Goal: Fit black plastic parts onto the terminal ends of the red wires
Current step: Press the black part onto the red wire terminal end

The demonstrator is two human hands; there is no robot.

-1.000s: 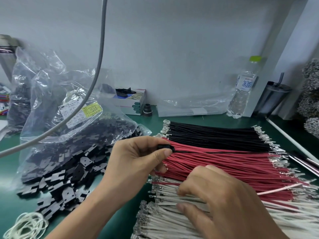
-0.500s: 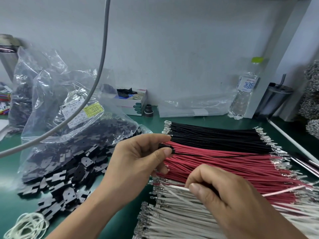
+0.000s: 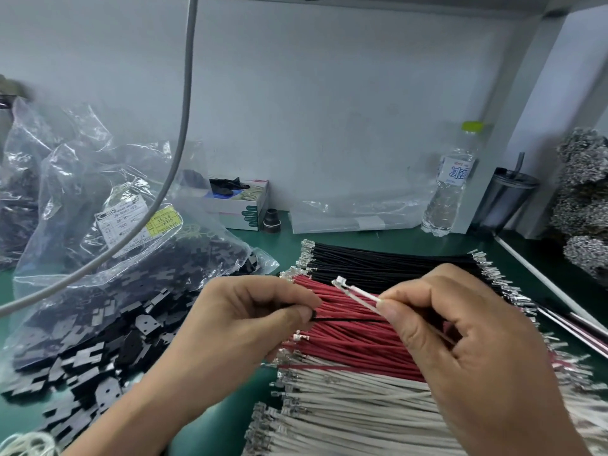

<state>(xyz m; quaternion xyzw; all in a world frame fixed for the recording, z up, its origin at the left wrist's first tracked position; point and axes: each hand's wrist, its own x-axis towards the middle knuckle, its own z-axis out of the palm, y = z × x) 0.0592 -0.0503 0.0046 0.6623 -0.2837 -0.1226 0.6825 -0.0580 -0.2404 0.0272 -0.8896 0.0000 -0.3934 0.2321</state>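
Note:
My left hand [image 3: 243,320] pinches a small black plastic part [image 3: 312,314] between thumb and forefinger; a thin black wire runs right from it. My right hand [image 3: 460,343] pinches a white wire [image 3: 360,296] near its metal terminal [image 3: 339,282], which points up and left, a short way from the black part. Below both hands lies the bundle of red wires [image 3: 348,340], with black wires [image 3: 378,264] behind it and white wires [image 3: 345,409] in front. Loose black plastic parts [image 3: 98,366] spill from a clear bag at the left.
A clear bag [image 3: 108,225] of black parts fills the left of the green bench. A grey cable [image 3: 184,126] hangs across it. A small box [image 3: 243,205], water bottle [image 3: 450,185] and dark cup [image 3: 506,199] stand against the back wall. Metal terminal coils [image 3: 585,199] sit far right.
My right hand has lifted a white wire out of the white bundle and raised its terminal end toward the black part. My left hand has stayed in place, still pinching the part.

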